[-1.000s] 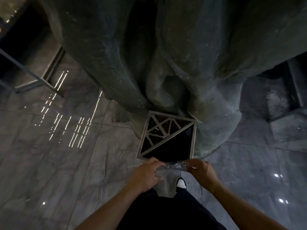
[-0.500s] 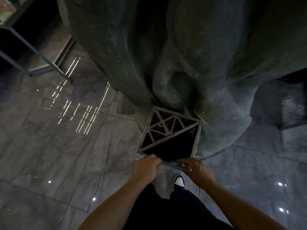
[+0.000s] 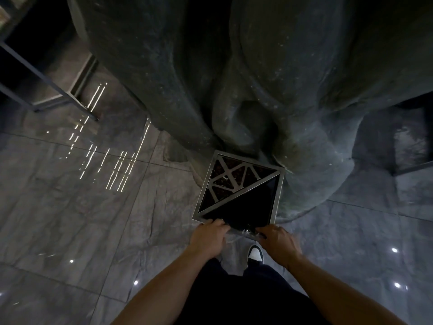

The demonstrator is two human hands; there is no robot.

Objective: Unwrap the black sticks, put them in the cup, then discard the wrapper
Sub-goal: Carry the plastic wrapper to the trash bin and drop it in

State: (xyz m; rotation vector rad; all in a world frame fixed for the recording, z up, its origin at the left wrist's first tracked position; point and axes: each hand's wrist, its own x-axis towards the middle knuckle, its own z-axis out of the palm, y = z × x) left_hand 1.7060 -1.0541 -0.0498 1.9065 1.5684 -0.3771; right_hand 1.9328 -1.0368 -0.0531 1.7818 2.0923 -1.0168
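Note:
A clear crumpled plastic wrapper (image 3: pixel 243 228) is stretched between my two hands at the near edge of a square steel-framed bin (image 3: pixel 277 198). My left hand (image 3: pixel 209 238) grips its left end and my right hand (image 3: pixel 277 241) grips its right end. The wrapper sits over the bin's dark triangular opening (image 3: pixel 246 209). The far half of the bin top is a metal lattice (image 3: pixel 232 177). No black sticks and no cup are in view.
The bin stands against a large dark rock-like sculpted column (image 3: pixel 234 78). Glossy grey marble floor tiles (image 3: pixel 93 219) spread to the left and right. A metal frame leg (image 3: pixel 46 85) stands at far left. My shoe (image 3: pixel 255 253) shows below the hands.
I have stepped closer to the bin. Both hands carried the wrapper forward from in front of the bin to over its near edge and dark opening.

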